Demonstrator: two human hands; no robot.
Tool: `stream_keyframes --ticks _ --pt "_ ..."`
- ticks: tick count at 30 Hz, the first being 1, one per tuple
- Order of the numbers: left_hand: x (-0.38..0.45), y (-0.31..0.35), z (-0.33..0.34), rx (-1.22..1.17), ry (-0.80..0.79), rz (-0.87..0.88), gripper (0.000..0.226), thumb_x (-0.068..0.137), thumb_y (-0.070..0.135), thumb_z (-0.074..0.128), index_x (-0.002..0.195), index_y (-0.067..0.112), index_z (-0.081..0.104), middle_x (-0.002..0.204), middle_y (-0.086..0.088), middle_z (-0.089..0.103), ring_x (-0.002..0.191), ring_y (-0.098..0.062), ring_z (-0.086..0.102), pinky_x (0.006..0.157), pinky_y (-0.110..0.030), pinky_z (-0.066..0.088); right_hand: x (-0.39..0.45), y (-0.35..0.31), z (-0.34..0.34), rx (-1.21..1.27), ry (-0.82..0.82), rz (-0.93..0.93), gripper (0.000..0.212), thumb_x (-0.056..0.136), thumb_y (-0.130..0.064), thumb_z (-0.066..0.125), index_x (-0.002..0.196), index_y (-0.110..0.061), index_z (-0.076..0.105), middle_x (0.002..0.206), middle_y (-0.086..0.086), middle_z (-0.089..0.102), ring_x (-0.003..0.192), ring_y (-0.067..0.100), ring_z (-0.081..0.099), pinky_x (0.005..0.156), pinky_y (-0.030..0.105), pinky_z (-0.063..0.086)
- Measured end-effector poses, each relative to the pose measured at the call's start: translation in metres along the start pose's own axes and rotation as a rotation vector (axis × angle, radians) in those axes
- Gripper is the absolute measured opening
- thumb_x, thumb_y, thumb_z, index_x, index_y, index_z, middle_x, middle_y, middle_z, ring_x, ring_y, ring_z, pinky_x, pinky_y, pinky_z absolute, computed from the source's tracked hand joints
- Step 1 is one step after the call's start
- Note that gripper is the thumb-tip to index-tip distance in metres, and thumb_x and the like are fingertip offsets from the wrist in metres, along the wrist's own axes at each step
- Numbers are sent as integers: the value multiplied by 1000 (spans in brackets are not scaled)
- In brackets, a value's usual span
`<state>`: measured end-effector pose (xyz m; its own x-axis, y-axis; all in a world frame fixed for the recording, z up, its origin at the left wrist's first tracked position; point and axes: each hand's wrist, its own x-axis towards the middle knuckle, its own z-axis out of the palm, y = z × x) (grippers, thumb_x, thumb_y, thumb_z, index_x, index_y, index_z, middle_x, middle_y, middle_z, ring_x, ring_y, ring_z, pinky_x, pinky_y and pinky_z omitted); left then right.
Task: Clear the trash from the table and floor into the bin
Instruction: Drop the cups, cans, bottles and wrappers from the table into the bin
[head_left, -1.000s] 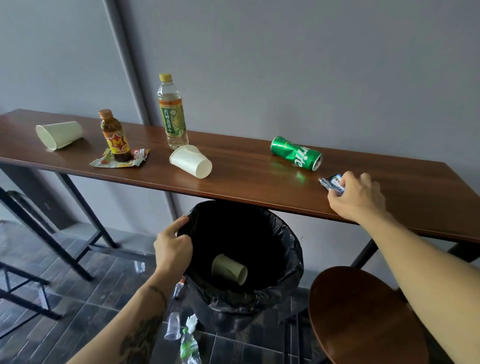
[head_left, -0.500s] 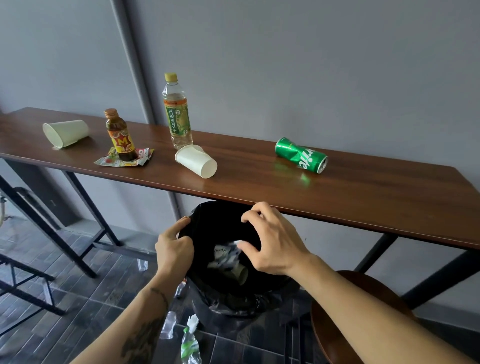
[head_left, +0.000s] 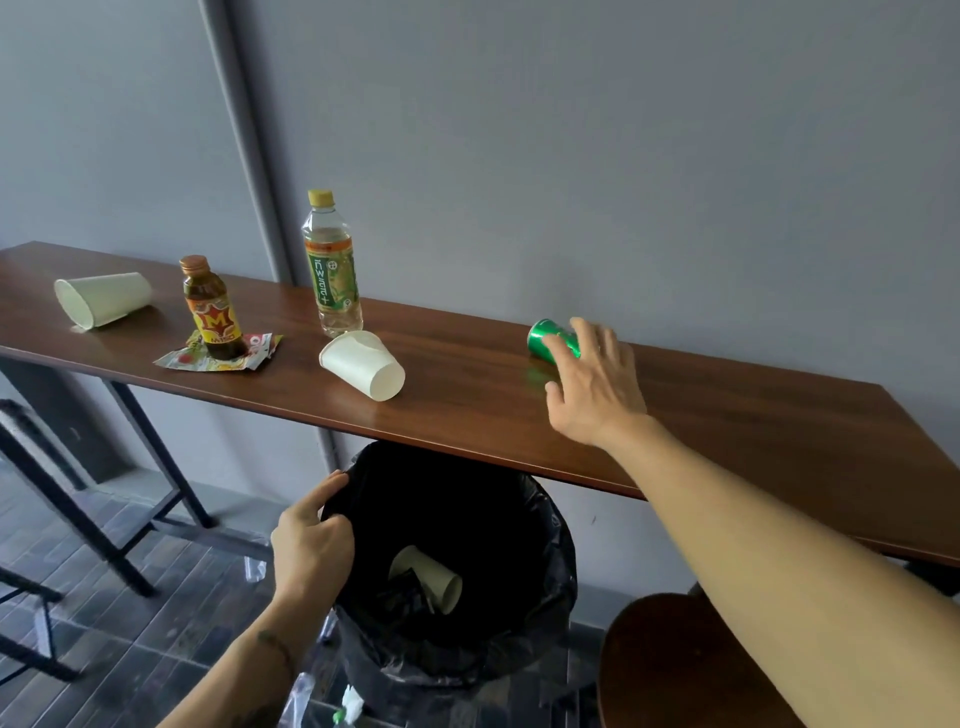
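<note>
Half a second ago the right hand (head_left: 592, 387) was over the bin dropping a wrapper; now it has swung up to 2 o'clock and reaches over the table (head_left: 727, 431), palm down, fingers spread and unclenched, fingertips at a green can (head_left: 550, 338) lying on its side. Whether they touch the can cannot be told; nothing is gripped. Its forearm stretches in from the lower right corner. At 6 o'clock the left hand (head_left: 311, 540) pinches the black liner at the bin (head_left: 524, 644) rim, thumb on the edge, fingers curled outside. Inside the bin lie a paper cup (head_left: 436, 577) and a dark wrapper beside it. Along the long brown table, from 9 to 12 o'clock, are a tipped cup (head_left: 104, 299), a small brown bottle (head_left: 212, 312) standing on a flat wrapper (head_left: 182, 359), a tall clear bottle (head_left: 332, 265) upright, and another tipped cup (head_left: 363, 364). A grey wall rises behind. Dark floor tiles lie below, with a crushed plastic bottle (head_left: 345, 706) by the bin at 6 o'clock and a round stool (head_left: 675, 670) at 5 o'clock.
</note>
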<state>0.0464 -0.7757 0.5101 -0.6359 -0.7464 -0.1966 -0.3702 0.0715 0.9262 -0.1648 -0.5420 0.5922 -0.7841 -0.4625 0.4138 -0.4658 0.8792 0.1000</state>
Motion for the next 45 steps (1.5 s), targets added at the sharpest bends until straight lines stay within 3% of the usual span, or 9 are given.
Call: stream_keyframes --ticks 7,10,15,20,25,29,36,40,45 --pt "2 3 8 -20 10 -11 68 78 -10 41 130 24 68 101 -8 75 36 -11 47 34 -18 39 16 30 18 52 -281 152 75 85 -26 59 146 -37 18 134 14 37 121 40 39 94 54 41" --pt "2 1 9 -50 -1 -21 68 78 -10 40 130 24 68 98 -9 76 34 -9 46 34 -18 39 13 35 24 41 -231 118 79 81 -17 58 145 -39 18 129 11 38 114 37 39 88 50 45" --pt "4 3 6 -59 9 -43 71 73 -8 40 127 28 69 103 -10 76 39 -12 51 38 -22 42 5 36 23 41 -104 82 72 81 -22 61 144 -35 29 122 11 43 109 36 42 85 49 48" --pt "7 5 1 -70 20 -34 71 74 -9 40 128 27 69 92 -3 76 40 -13 50 36 -21 40 -17 -20 5 316 45 -65 76 72 -21 57 145 -29 37 117 7 47 97 33 48 86 47 48" --pt "14 3 -10 -58 45 -22 68 74 -8 43 124 29 71 88 2 75 51 -17 56 41 -18 45 -62 -97 -17 559 -28 -289 72 74 -19 57 144 -24 39 117 2 48 100 22 47 83 33 47" --pt "16 -1 -27 -98 31 -14 67 72 -8 42 119 28 74 88 8 74 59 -6 64 49 -10 48 -95 -141 -3 548 -124 -341 70 76 -24 55 143 -27 37 116 -2 47 99 20 47 84 31 48" --pt "24 -17 -63 -169 22 -72 71 76 -10 38 128 26 69 69 -3 70 52 -22 44 34 -20 34 -118 -186 35 459 -353 -313 70 81 -26 54 146 -30 29 132 0 38 117 26 41 94 42 47" --pt "30 -23 -87 -162 3 -84 72 76 -10 38 129 28 67 70 2 73 46 -19 43 34 -21 35 -108 -205 25 402 -292 -342 67 82 -26 54 146 -26 32 144 5 33 131 30 33 105 44 40" --pt "44 -32 -117 -170 1 -120 74 75 -8 37 133 29 66 77 10 70 56 -23 55 38 -23 44 -76 -223 5 322 -194 -324 64 81 -26 54 142 -24 36 144 8 35 129 31 35 104 45 40"
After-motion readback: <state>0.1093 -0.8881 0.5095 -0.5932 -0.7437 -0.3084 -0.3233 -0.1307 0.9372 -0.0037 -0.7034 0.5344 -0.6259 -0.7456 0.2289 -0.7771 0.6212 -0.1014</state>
